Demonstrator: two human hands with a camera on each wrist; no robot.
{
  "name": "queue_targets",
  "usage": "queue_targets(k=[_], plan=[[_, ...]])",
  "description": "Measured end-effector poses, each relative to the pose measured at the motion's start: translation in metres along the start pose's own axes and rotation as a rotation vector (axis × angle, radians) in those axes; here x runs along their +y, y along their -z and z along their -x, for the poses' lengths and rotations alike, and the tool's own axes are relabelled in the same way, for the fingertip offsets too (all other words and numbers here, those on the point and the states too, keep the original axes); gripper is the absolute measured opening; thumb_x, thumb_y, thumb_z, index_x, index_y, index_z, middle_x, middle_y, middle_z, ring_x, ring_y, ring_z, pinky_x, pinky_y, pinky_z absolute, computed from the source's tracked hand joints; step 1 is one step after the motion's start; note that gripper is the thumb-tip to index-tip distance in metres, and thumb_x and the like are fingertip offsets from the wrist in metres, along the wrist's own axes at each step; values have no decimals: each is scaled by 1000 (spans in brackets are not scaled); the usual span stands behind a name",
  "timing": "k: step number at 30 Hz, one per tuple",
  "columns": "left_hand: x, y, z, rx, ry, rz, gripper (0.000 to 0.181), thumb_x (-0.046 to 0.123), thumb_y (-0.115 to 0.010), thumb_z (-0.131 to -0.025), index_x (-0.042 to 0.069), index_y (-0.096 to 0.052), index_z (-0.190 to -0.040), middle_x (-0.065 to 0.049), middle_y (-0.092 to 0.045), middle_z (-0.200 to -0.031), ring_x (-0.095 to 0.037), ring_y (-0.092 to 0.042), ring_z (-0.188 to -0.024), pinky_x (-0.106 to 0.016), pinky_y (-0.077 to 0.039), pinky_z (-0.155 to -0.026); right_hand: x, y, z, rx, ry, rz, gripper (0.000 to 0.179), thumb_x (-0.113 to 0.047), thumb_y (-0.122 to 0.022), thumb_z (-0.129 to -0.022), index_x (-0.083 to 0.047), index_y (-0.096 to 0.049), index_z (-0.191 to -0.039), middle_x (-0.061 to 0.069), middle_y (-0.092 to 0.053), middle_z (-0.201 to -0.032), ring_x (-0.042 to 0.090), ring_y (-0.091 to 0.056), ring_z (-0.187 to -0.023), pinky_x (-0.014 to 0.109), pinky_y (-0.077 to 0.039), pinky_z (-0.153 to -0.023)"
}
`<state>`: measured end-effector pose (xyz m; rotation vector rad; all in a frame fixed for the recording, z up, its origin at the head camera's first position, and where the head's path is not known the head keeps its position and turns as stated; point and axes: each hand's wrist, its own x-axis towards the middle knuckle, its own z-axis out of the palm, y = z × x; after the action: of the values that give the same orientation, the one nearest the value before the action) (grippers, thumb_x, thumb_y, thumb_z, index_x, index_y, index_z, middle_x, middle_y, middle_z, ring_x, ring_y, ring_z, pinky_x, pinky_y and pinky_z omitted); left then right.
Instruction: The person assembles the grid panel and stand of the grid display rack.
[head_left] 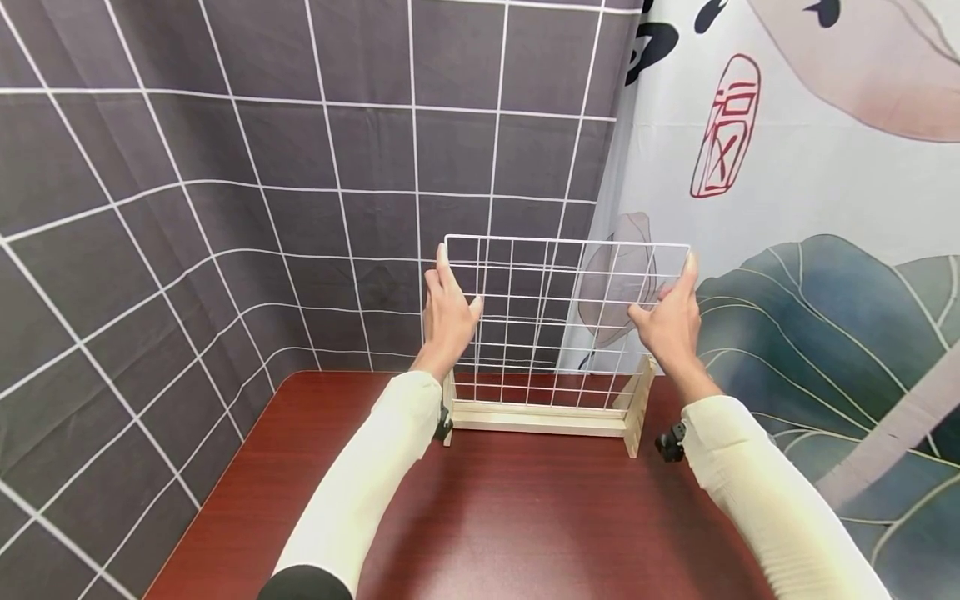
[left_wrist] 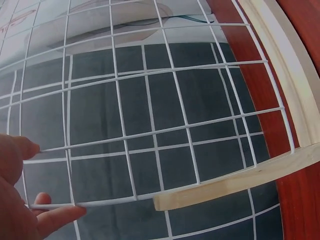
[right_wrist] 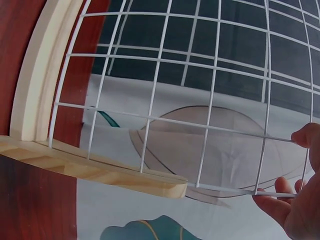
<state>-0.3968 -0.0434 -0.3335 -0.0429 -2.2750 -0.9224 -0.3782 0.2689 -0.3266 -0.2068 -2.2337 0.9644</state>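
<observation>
A white wire grid panel stands upright in a pale wooden base with a side piece at each end. At the panel's left edge, my left hand pinches it near the top, thumb in front and fingers around the outer wire. My right hand holds the opposite edge at about the same height. In the left wrist view, the panel's lower part sits along a wooden side piece. The right wrist view shows the other side piece bordering the grid the same way.
The base rests on a reddish-brown table near its back edge. Behind hangs a dark grey curtain with white grid lines. A white curtain with painted leaves and red characters hangs at the right.
</observation>
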Motion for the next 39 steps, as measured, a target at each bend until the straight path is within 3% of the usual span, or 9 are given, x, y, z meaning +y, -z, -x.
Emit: queue_targets(k=[21, 32, 39], plan=[[-12, -11, 14, -5, 9, 3, 109, 20, -79, -85, 20, -4, -164, -17, -46, -128, -33, -62, -84, -45, -56, -67, 14, -8, 11, -12, -15, 15, 109, -17, -74, -80, -35, -3, -161, 19, -55, -115, 44, -55, -92, 55, -43, -80], [-14, -13, 18, -11, 25, 17, 111, 21, -79, -85, 26, -1, -164, -16, -46, -129, -35, -62, -87, -47, -56, -66, 17, -11, 14, -15, -13, 0, 111, -16, -75, -80, -33, -1, -162, 21, -56, -117, 44, -54, -95, 57, -43, -83], [-16, -14, 18, -13, 5, -19, 112, 23, -79, -86, 22, 1, -164, -17, -48, -129, -35, -62, -92, -46, -57, -70, 17, -12, 15, -19, -11, -1, 109, -17, -74, -81, -30, -2, -162, 21, -56, -117, 44, -54, -94, 58, -44, -85]])
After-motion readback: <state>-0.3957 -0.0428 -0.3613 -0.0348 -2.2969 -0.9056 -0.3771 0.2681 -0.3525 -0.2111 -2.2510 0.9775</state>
